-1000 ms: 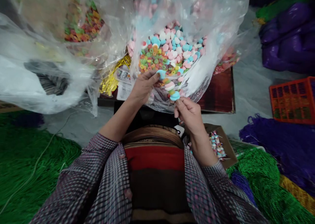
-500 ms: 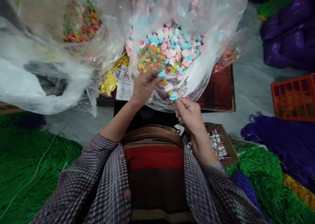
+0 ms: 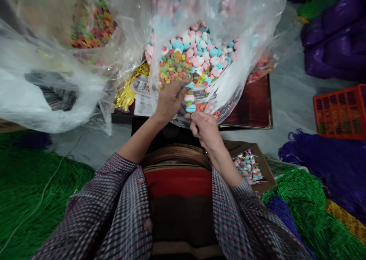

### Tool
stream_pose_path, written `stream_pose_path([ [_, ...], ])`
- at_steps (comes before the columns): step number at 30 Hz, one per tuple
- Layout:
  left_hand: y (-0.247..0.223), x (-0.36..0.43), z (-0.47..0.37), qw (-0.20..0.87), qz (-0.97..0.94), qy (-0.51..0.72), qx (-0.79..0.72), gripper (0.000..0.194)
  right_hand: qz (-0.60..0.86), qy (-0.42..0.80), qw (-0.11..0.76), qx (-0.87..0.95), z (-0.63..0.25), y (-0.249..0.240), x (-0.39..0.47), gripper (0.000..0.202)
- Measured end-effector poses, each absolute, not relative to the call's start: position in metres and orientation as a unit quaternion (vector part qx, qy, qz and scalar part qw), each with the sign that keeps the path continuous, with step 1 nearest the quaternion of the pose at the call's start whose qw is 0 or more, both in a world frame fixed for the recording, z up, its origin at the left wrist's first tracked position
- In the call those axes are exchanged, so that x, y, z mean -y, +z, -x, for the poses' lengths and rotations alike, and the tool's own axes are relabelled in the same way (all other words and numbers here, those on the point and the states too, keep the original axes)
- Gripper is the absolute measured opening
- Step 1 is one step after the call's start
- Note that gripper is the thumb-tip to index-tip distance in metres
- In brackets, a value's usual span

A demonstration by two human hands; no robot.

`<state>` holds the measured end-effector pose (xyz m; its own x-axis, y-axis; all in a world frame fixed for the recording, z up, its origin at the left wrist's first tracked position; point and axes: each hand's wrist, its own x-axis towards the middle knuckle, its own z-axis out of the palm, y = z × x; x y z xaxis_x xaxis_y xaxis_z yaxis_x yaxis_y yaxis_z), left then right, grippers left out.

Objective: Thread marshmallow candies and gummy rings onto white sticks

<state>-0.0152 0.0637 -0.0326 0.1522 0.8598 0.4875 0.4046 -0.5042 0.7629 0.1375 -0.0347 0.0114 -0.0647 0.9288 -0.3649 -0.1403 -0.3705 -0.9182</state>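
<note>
Between my hands is a candy skewer [image 3: 189, 98], threaded with blue, white-pink and green-yellow pieces. My left hand [image 3: 170, 100] pinches the blue marshmallow at its upper end between thumb and fingers. Below it, my right hand [image 3: 205, 127] is closed on the bottom end of the skewer, just under another blue marshmallow. Both hands are at the near rim of a clear plastic bag [image 3: 243, 61]. Inside lie pink, white and blue marshmallows [image 3: 200, 48], small colourful gummy rings [image 3: 174, 67] and a bundle of white sticks [image 3: 227, 86].
The bag rests on a dark red table [image 3: 257, 107]. At left are gold ties [image 3: 127, 92] and another bag of gummy rings [image 3: 98, 31]. A cardboard box [image 3: 267, 170] of wrapped candies stands low right, near an orange crate [image 3: 340, 111] and green strands [image 3: 297, 191].
My right hand has moved left with the skewer's lower end, so the skewer now hangs nearly upright. My left hand keeps its pinch and has shifted slightly.
</note>
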Motion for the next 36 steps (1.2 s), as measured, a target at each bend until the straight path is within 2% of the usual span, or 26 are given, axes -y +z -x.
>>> stream_pose_path([
  [4, -0.038, -0.067, 0.014, 0.325, -0.656, 0.527, -0.432, 0.035, 0.535, 0.602, 0.45, 0.387, -0.147, 0.009, 0.032, 0.051],
  [8, -0.037, -0.07, 0.012, 0.439, -0.572, 0.558, -0.411, 0.04, 0.557, 0.473, 0.494, 0.471, -0.16, -0.001, 0.031, 0.036],
  [11, -0.024, -0.068, 0.008, 0.515, -0.505, 0.556, -0.413, 0.037, 0.572, 0.394, 0.522, 0.496, -0.161, -0.01, 0.033, 0.021],
  [16, 0.004, -0.06, -0.004, 0.623, -0.409, 0.531, -0.403, 0.049, 0.587, 0.307, 0.529, 0.53, -0.154, -0.016, 0.034, 0.021],
  [19, 0.015, -0.054, -0.012, 0.629, -0.385, 0.555, -0.384, 0.041, 0.603, 0.279, 0.527, 0.529, -0.153, -0.012, 0.033, 0.02],
  [21, 0.018, -0.049, -0.017, 0.63, -0.375, 0.573, -0.367, 0.033, 0.611, 0.305, 0.527, 0.506, -0.153, -0.009, 0.031, 0.025],
  [24, 0.019, -0.041, -0.026, 0.639, -0.339, 0.605, -0.333, 0.026, 0.582, 0.443, 0.537, 0.42, -0.151, -0.006, 0.03, 0.041],
  [27, 0.02, -0.036, -0.033, 0.646, -0.309, 0.623, -0.315, 0.032, 0.529, 0.589, 0.515, 0.327, -0.148, -0.002, 0.031, 0.054],
  [30, 0.022, -0.036, -0.036, 0.661, -0.312, 0.605, -0.316, 0.038, 0.51, 0.637, 0.478, 0.324, -0.154, 0.006, 0.035, 0.057],
  [33, 0.024, -0.043, -0.03, 0.667, -0.327, 0.582, -0.33, 0.044, 0.552, 0.545, 0.51, 0.371, -0.186, 0.014, 0.038, 0.05],
  [36, 0.021, -0.054, -0.014, 0.622, -0.344, 0.599, -0.368, 0.036, 0.655, 0.331, 0.562, 0.382, -0.241, 0.009, 0.036, 0.041],
])
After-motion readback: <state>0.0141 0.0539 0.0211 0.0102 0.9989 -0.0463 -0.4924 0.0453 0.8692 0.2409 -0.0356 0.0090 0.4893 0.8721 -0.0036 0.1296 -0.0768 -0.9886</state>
